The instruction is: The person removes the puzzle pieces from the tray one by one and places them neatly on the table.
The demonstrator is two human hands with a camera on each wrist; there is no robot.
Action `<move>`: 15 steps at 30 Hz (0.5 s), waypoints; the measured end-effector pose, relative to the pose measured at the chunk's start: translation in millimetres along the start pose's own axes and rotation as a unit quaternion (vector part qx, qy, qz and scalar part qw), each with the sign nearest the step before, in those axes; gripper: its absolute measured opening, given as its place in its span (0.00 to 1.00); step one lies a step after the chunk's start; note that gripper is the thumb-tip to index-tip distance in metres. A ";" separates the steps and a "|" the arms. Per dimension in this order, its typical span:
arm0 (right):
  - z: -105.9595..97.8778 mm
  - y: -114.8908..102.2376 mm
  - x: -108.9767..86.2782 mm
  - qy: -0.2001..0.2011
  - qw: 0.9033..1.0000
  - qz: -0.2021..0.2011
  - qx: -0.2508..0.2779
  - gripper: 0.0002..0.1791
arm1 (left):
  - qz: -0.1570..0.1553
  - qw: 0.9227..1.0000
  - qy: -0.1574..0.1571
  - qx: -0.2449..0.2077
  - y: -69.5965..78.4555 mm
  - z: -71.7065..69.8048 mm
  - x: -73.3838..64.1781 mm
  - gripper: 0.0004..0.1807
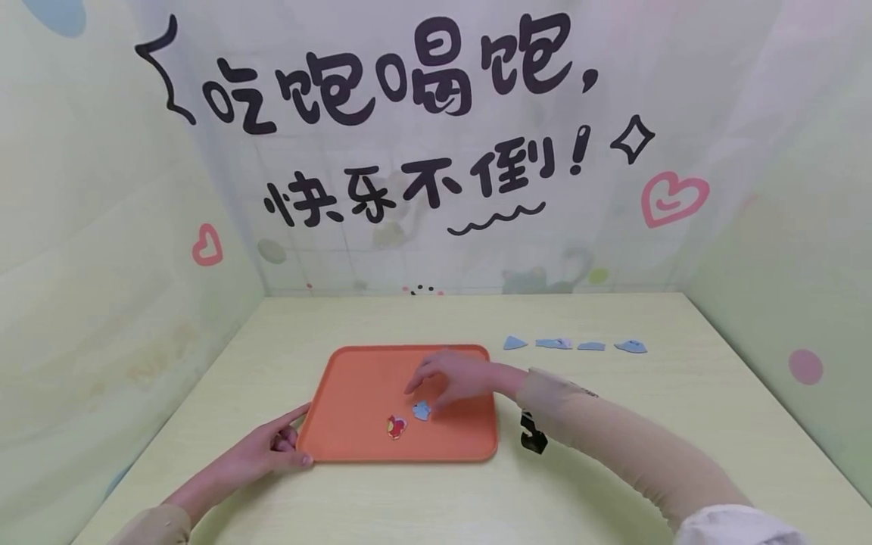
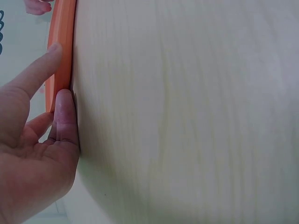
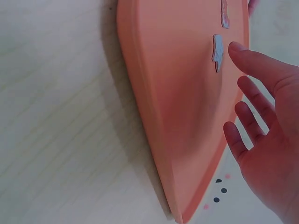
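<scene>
An orange tray point(image 1: 361, 378) lies on the table. My left hand point(image 1: 262, 446) grips its near left corner, thumb on the front edge and fingers along the left side; the left wrist view shows the thumb point(image 2: 46, 67) against the tray wall. Over the tray's right half hovers my right hand point(image 1: 458, 376), fingers apart and slightly bent, holding nothing. Just by its thumb lies a small light-blue flat piece point(image 1: 421, 410), which the right wrist view shows on the tray point(image 3: 217, 51). A red flat piece point(image 1: 396, 427) with a pale edge lies left of it.
Several flat blue pieces, among them a triangular one point(image 1: 515, 343) and one with a curved edge point(image 1: 630, 347), form a row at the table's back right. A black object point(image 1: 533, 435) sits right of the tray, partly under the right sleeve. A printed curtain point(image 1: 422, 257) stands behind the table.
</scene>
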State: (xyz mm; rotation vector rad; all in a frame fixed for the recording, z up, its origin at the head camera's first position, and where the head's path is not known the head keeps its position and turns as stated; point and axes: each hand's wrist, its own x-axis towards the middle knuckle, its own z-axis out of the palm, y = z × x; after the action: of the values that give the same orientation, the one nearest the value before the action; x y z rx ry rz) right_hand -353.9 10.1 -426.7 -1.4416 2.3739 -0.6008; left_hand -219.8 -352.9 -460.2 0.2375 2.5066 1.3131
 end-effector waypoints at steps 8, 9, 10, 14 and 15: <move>7.8 6.7 14.2 -0.035 0.999 -0.011 0.026 0.23 | -0.002 1.000 0.001 0.003 -0.3 -0.4 -0.3 0.53; 8.6 7.9 15.0 -0.039 0.999 -0.011 0.028 0.23 | -0.002 1.000 0.001 0.004 -0.3 -0.4 -0.3 0.53; 9.3 8.8 15.5 -0.044 0.999 -0.010 0.031 0.22 | -0.002 1.000 0.001 0.005 -0.3 -0.3 -0.2 0.53; 11.4 11.3 15.4 -0.053 0.998 -0.006 0.039 0.22 | -0.001 1.000 0.002 0.006 0.6 -0.2 0.1 0.53; 11.6 11.3 15.0 -0.051 0.998 -0.007 0.040 0.22 | -0.001 1.000 0.002 0.006 1.1 -0.3 0.0 0.53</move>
State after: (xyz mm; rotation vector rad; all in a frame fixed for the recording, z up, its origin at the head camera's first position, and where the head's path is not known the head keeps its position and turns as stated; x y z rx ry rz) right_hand -364.0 -0.9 -442.9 -1.4215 2.2379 -0.6030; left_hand -219.8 -352.4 -459.1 0.2349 2.5188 1.2995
